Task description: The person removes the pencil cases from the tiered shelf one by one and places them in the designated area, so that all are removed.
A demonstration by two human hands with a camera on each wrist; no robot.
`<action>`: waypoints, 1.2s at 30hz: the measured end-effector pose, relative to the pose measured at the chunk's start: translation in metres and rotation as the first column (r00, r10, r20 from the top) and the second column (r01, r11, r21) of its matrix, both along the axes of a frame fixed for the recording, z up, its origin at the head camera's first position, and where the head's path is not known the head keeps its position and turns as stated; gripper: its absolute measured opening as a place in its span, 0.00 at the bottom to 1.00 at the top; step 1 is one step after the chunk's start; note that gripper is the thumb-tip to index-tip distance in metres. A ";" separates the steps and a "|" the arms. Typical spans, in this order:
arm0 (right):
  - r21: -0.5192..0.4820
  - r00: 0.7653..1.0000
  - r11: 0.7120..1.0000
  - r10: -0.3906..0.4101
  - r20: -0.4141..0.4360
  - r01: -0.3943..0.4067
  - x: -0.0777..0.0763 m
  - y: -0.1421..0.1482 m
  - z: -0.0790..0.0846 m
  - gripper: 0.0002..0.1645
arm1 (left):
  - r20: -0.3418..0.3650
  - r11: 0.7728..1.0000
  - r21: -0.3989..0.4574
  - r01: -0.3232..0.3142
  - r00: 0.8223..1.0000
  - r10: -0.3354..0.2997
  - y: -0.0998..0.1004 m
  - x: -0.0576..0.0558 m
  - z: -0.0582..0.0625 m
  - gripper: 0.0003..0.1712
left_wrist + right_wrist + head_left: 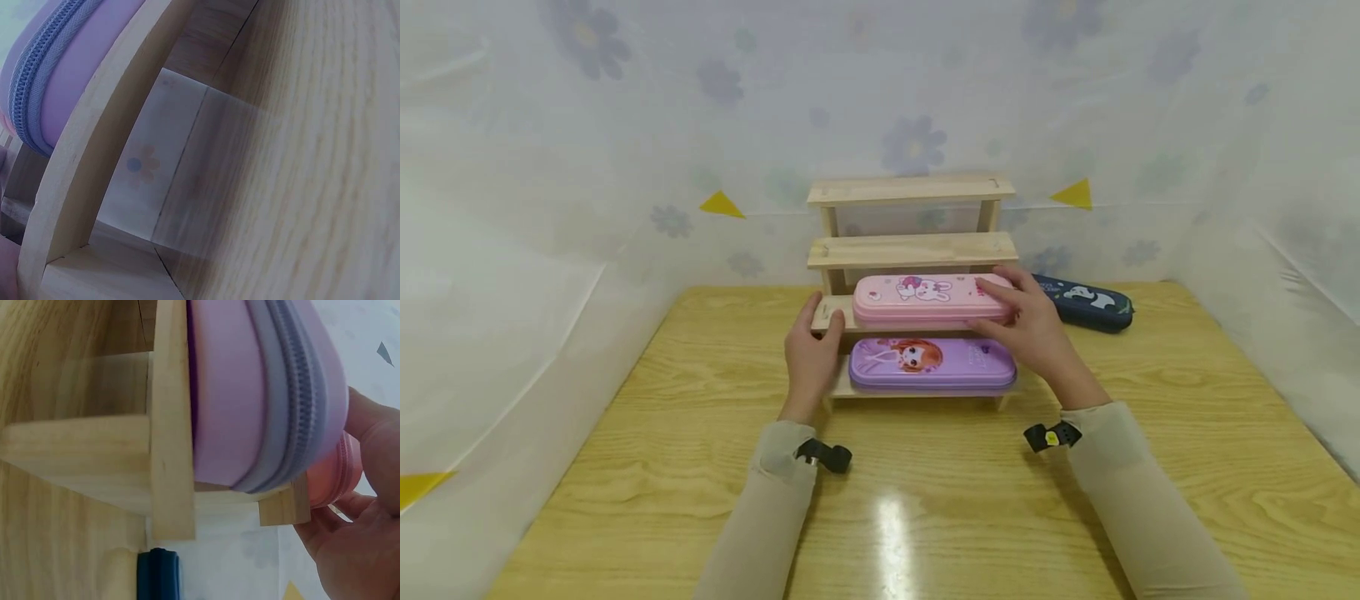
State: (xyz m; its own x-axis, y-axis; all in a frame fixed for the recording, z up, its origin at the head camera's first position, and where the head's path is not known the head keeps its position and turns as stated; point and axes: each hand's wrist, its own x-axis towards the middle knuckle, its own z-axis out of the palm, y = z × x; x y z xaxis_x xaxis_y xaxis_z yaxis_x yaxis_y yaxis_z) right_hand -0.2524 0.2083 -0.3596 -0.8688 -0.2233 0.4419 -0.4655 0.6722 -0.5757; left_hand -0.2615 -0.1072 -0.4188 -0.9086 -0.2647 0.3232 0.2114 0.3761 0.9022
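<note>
A pink pencil case [917, 310] with a rabbit picture lies on the second step from the bottom of a wooden stepped rack [912, 250]. My right hand [1037, 333] grips its right end, fingers over the lid and thumb at the front edge. My left hand [808, 362] holds the left end of that same step between thumb and fingers. Below, a purple pencil case [872, 367] with a girl's picture rests on the lowest step. Its zipper [28, 81] shows close up in the left wrist view, where the left hand's grip is hidden.
A dark blue pencil case [1093, 307] with a panda lies on the wood-grain table [700, 483], right of the rack. The rack's two upper steps hold nothing. A flowered white sheet [775, 100] with yellow triangles hangs behind and at the sides.
</note>
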 end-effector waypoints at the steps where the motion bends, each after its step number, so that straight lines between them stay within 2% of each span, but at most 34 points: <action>1: 0.008 1.000 1.000 -0.002 -0.001 0.002 0.000 0.000 0.000 0.39 | -0.001 1.000 -0.003 -0.001 1.000 0.001 0.000 0.000 -0.001 0.33; 15: 0.058 0.999 0.998 0.010 0.036 -0.012 0.004 0.010 0.007 0.37 | -0.001 1.000 -0.002 0.002 1.000 -0.002 0.000 0.000 -0.003 0.33; 20: 0.031 0.998 0.999 0.038 0.044 -0.039 0.006 0.014 0.011 0.37 | -0.003 1.000 0.002 0.007 1.000 -0.007 -0.001 0.000 -0.002 0.32; 23: 0.036 0.997 0.998 0.047 0.063 -0.049 0.007 0.016 0.014 0.39 | -0.004 1.000 0.011 0.011 1.000 -0.011 -0.002 0.000 0.000 0.32; 29: 0.110 0.993 0.993 0.035 0.109 -0.047 0.006 0.021 0.015 0.46 | -0.007 1.000 0.011 0.017 1.000 -0.017 -0.002 0.001 0.000 0.32; 36: 0.115 0.992 0.992 0.036 0.120 -0.050 0.006 0.033 0.017 0.47 | -0.020 1.000 -0.009 0.013 1.000 -0.013 -0.002 0.000 -0.001 0.32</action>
State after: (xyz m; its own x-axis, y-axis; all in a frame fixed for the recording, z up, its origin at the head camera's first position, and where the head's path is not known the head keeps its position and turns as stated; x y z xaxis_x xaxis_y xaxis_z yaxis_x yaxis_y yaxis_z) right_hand -0.2462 0.2409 -0.3431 -0.9017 -0.3056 0.3058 -0.4291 0.7191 -0.5466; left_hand -0.2618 -0.1090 -0.4203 -0.9053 -0.2502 0.3434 0.2338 0.3813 0.8944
